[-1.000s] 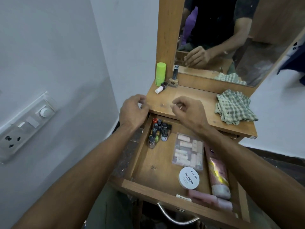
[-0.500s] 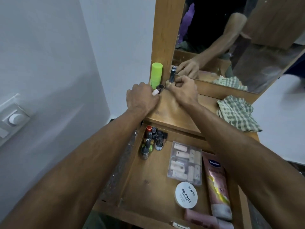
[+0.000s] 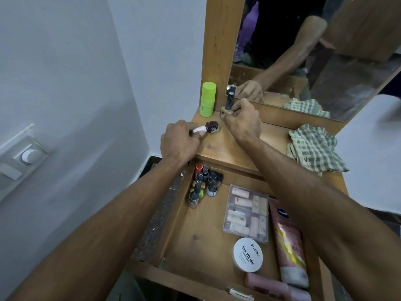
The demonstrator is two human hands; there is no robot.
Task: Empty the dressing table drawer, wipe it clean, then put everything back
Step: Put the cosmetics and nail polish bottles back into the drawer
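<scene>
Since half a second earlier, the left hand (image 3: 180, 142) had lifted the white-capped dark nail polish bottle (image 3: 208, 128), gripping its cap; the right hand (image 3: 242, 121) pinched a square bottle (image 3: 228, 105). In the open wooden drawer (image 3: 195, 231): one white "zudio NAIL POLISH" tin (image 3: 248, 254), one pink "Vaseline" tube (image 3: 289, 246)

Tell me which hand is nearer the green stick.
Left. The left hand holds a small bottle just below the green stick; the right hand sits farther right.

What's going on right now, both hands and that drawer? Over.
Left hand pinching white-capped nail polish bottle. Right hand gripping tall dark-capped bottle. Drawer open, partly filled. Nothing blocking.
</scene>
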